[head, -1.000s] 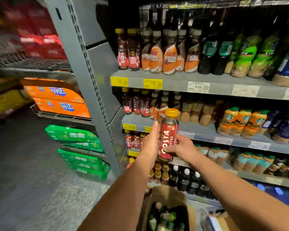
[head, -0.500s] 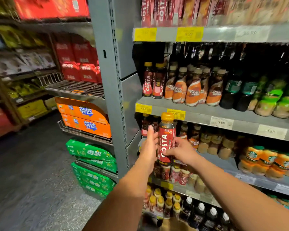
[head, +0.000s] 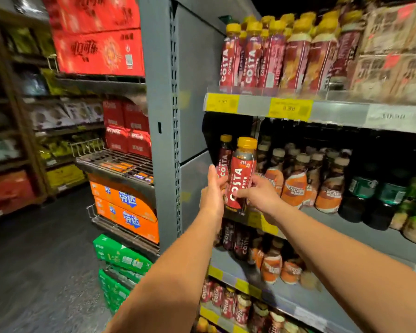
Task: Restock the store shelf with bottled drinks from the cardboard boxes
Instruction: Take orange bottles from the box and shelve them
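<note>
A red Costa coffee bottle (head: 240,179) with a yellow cap stands upright between both my hands, at the front left of a grey shelf (head: 360,230). My left hand (head: 211,192) lies against its left side with the fingers mostly straight. My right hand (head: 258,194) grips its right side, thumb across the label. Just behind it on the same shelf stands another Costa bottle (head: 224,156). The cardboard boxes are out of view.
Nescafe bottles (head: 296,183) and dark green bottles (head: 360,195) fill the shelf to the right. More Costa bottles (head: 250,54) line the shelf above. A grey upright post (head: 161,116) borders the shelves on the left, with orange cases (head: 124,207) and green cases (head: 120,258) beyond it.
The bottle and both hands have risen from the lower shelves to the level of the Nescafe shelf. My view has tilted up, so the cardboard box at the bottom has dropped out of sight.
</note>
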